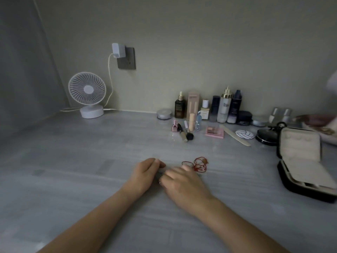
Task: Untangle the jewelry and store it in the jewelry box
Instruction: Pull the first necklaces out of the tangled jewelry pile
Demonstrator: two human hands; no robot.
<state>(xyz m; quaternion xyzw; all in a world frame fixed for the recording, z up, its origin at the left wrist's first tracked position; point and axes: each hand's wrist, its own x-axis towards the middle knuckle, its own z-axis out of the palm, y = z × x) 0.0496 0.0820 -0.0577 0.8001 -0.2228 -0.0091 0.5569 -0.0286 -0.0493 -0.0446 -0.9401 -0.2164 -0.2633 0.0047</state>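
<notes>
A tangle of red cord jewelry (197,164) lies on the grey table just beyond my right hand. My left hand (145,172) and my right hand (182,181) are close together at the table's middle, fingers curled over a small dark piece of jewelry (160,175) between them that is mostly hidden. The image is blurred there, so the exact grip is unclear. The jewelry box (302,161) stands open at the right, black outside with a pale lining, its lid upright.
A row of cosmetic bottles (224,106), a pink palette (214,132), brushes and a nail file (236,135) line the back of the table. A white fan (87,94) stands at the back left. A black compact (266,136) sits behind the box.
</notes>
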